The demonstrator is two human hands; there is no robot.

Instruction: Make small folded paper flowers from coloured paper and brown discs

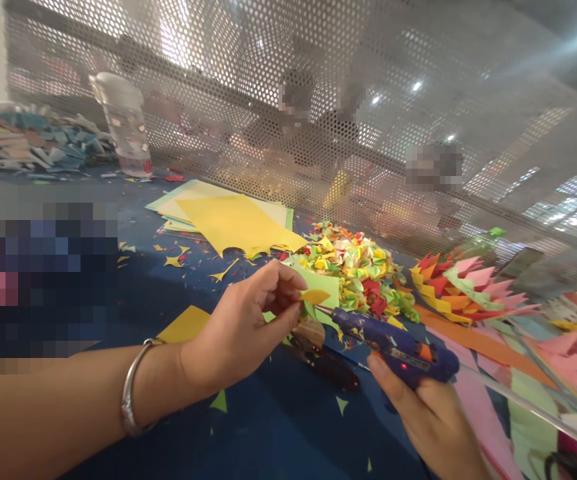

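My left hand (253, 320), a silver bangle (129, 393) at its wrist, pinches a small yellow and green paper piece (314, 299) between thumb and fingers. In my right hand (425, 413) is a dark blue glue gun (398, 343) with a small red light. Its metal tip points left and meets or nearly meets the paper piece; I cannot tell if they touch. A clear glue stick (528, 403) runs out of the gun's back. Below the hands lies a dark-handled tool (333, 367), probably scissors, partly hidden near a brownish object (311, 333).
A heap of small folded paper pieces (353, 260) lies behind the hands, beside stacked coloured sheets (238, 220). Spiky paper pieces (473, 287) and pink strips (483, 400) are at right. A tumbler (125, 127) stands far left by a perforated metal screen (248, 87). Paper scraps dot the blue table.
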